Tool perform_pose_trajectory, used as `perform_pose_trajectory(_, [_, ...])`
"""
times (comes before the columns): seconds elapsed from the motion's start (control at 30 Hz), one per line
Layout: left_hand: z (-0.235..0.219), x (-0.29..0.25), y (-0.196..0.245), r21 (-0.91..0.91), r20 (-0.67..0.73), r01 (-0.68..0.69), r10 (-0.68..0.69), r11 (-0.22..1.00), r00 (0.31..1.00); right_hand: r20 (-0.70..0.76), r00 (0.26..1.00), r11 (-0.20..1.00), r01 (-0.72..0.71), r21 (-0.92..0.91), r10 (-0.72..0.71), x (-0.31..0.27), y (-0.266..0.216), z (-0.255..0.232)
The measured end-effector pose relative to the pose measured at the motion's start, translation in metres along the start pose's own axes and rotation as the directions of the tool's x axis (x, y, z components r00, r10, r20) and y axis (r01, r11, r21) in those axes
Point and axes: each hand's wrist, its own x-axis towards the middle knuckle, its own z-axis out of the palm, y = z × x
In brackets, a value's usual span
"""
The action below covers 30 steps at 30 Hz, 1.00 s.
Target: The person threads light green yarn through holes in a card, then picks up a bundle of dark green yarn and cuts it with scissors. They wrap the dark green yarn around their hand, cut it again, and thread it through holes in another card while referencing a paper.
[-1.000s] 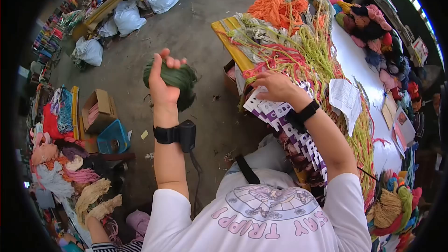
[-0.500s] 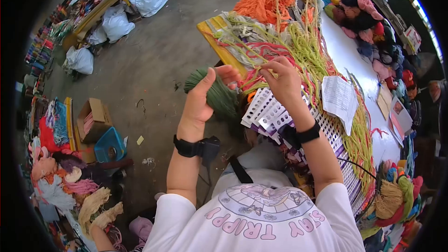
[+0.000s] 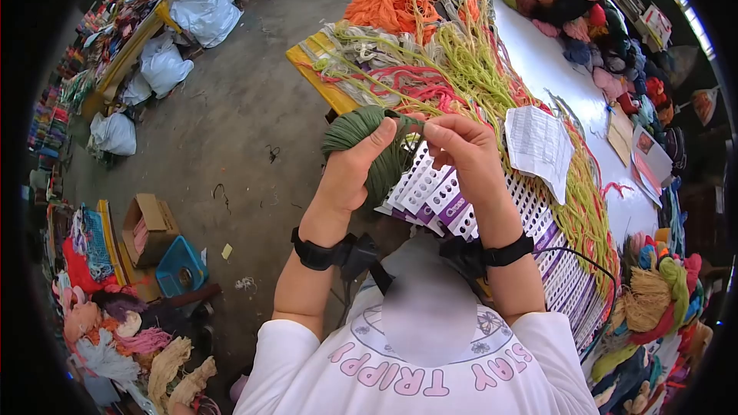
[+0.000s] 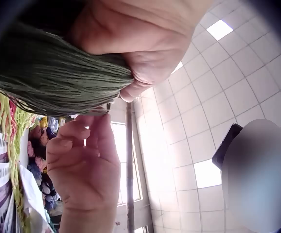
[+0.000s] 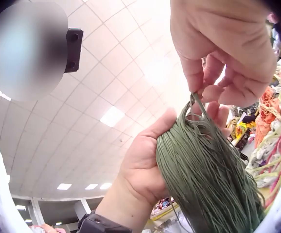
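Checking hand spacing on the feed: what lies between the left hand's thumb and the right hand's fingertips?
Only green yarn: the left hand grips the green skein, and the right hand pinches a strand at its top. The right wrist view shows this best.

Head view: strong fisheye distortion, straight edges bowed, a black vignette ringing the frame; even daylight, brightest at the upper left corner, with soft, faint shadows on the floor. Wrist views: both look upward against bright ceiling panels (image 5: 112, 115) and a glaring window (image 4: 122, 160), so the left hand (image 4: 131, 39) and right hand (image 5: 228, 48) appear shaded and softly blurred at close range. A smooth blurred oval occupies each view.
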Motion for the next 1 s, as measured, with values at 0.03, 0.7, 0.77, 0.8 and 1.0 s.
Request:
perform_pose_trajectory(0.03, [0.0,0.0,0.0,-0.066,-0.036,0.024,-0.026,0.998,0.999,-0.005,1.0,0.997,-0.01,0.083,0.01,0.001,0.004,-0.004])
perform_pose_trajectory(0.7, [0.01,0.024,-0.022,0.015,-0.06,-0.014,0.015,1.0,0.998,-0.098,0.986,0.976,0.113,-0.184,-0.133,-0.006,0.008,0.0])
perform_pose_trajectory(0.77, [0.012,0.023,-0.018,-0.004,-0.084,0.019,-0.019,1.0,0.996,-0.079,0.987,0.984,0.133,-0.118,-0.143,-0.006,0.009,-0.004])
perform_pose_trajectory(0.8, [0.012,0.023,-0.017,-0.03,-0.074,0.021,-0.024,0.999,0.997,-0.07,0.987,0.986,0.142,-0.083,-0.148,-0.007,0.009,-0.007])
perform_pose_trajectory(1.0, [0.009,0.028,-0.017,-0.193,-0.038,0.086,-0.095,0.977,0.995,-0.081,0.989,0.992,0.122,-0.018,-0.123,-0.006,0.012,-0.012])
